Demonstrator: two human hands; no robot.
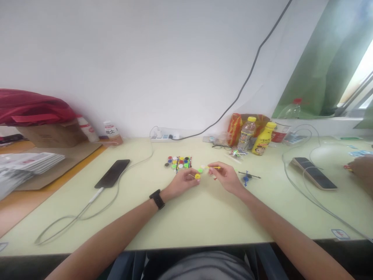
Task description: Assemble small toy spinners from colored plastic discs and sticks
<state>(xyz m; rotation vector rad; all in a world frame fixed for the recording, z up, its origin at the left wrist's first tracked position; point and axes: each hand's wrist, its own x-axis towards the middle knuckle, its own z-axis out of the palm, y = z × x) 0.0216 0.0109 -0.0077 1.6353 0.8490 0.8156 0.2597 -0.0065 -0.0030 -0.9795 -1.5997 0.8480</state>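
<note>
My left hand (185, 182), with a black watch (157, 199) on the wrist, pinches a small round yellow disc (197, 176). A little to its right, my right hand (224, 177) grips a thin yellow arrow-shaped stick (215, 167) between thumb and fingers. The two pieces are apart. Between the hands lie a green disc (200, 170) and a white disc (203, 167). Beyond my left hand sits a group of coloured discs (175, 161) with thin sticks among them. Blue and black discs with arrow-ended sticks (246, 178) lie right of my right hand.
A black phone (112, 174) on a cable lies at left, another phone-like device (314, 173) at right. Bottles (247, 134) and a red-yellow bag (234, 128) stand by the wall near a power strip (165, 136). Another person's hand (363, 173) shows at the right edge.
</note>
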